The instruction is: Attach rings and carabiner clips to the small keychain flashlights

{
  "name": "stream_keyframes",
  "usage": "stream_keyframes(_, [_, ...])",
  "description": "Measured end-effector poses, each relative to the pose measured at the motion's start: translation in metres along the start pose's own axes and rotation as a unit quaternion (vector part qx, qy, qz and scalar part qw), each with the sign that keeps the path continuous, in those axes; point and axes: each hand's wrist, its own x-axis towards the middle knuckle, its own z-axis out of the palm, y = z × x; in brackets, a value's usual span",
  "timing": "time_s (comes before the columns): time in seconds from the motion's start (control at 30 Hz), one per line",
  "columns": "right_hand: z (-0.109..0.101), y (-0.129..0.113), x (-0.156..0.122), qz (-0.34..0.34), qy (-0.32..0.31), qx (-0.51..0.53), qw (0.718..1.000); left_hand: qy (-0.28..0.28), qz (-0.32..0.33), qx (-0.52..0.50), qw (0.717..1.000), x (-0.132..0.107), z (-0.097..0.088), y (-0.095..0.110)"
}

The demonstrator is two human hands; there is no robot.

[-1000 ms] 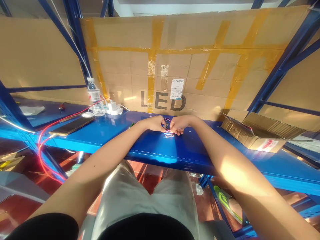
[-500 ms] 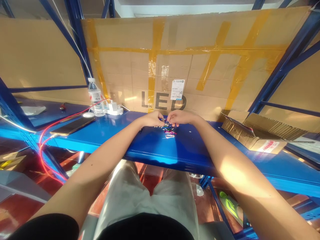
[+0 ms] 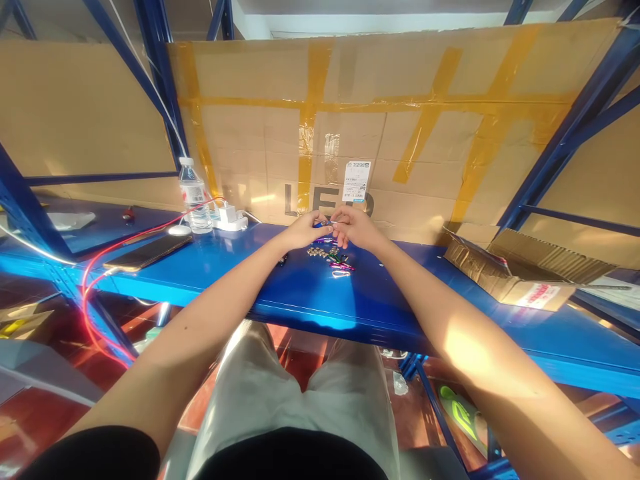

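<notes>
My left hand pinches a small shiny blue piece, which looks like a carabiner. Fingertips of my right hand are closed at its right end, where a thin pale bit shows; the fingers hide its detail. Both hands are raised just above the blue shelf top. Below them lies a little pile: a purple piece, a green one, a pink one and a silver carabiner nearest me. Several small gold-silver metal bits lie left of the green piece.
A small black object lies by my left wrist. On the left are a water bottle, a white plug strip, a phone and a red cable. An open cardboard box stands right; taped cardboard forms the back.
Both hands have lifted slightly up and away from the pile, with the blue piece now between them. More of the purple piece and the small metal bits shows.
</notes>
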Motion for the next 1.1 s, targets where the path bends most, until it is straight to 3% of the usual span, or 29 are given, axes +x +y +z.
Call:
stream_keyframes(0.17, [-0.001, -0.002, 0.002, -0.014, 0.053, 0.009, 0.998, -0.014, -0.092, -0.093, 0.991, 0.002, 0.000, 0.002])
stream_keyframes(0.43, [-0.003, -0.005, -0.001, -0.015, 0.082, -0.034, 0.996, 0.012, -0.015, -0.061, 0.998, 0.005, -0.001, -0.005])
stream_keyframes(0.6, [-0.004, 0.001, 0.002, -0.074, 0.093, -0.119, 0.986, -0.038, 0.012, -0.038, 0.998, 0.004, -0.002, -0.006])
stream_keyframes(0.73, [-0.004, 0.000, 0.001, -0.117, 0.082, -0.223, 0.964, -0.064, -0.023, -0.066, 0.995, 0.004, -0.003, -0.005])
stream_keyframes(0.87, [-0.003, -0.007, -0.005, -0.098, 0.057, -0.264, 0.958, -0.067, -0.042, -0.065, 0.995, 0.002, -0.002, -0.002])
stream_keyframes(1.1, [-0.003, -0.012, -0.009, -0.086, 0.039, -0.326, 0.940, -0.026, 0.045, 0.020, 0.998, 0.000, -0.001, -0.006])
